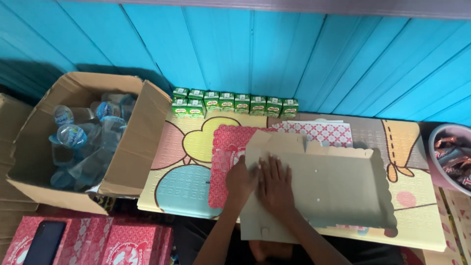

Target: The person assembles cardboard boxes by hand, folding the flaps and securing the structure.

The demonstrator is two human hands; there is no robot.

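Hands [260, 181] flat, palms down, on cardboard sheet [333, 191]

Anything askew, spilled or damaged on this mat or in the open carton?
Nothing looks spilled or damaged. The water cups lie tumbled at mixed angles inside the open carton, unlike the small green drink boxes lined up neatly along the wall. Both hands, left hand and right hand, press flat on the unfolded cardboard blank.
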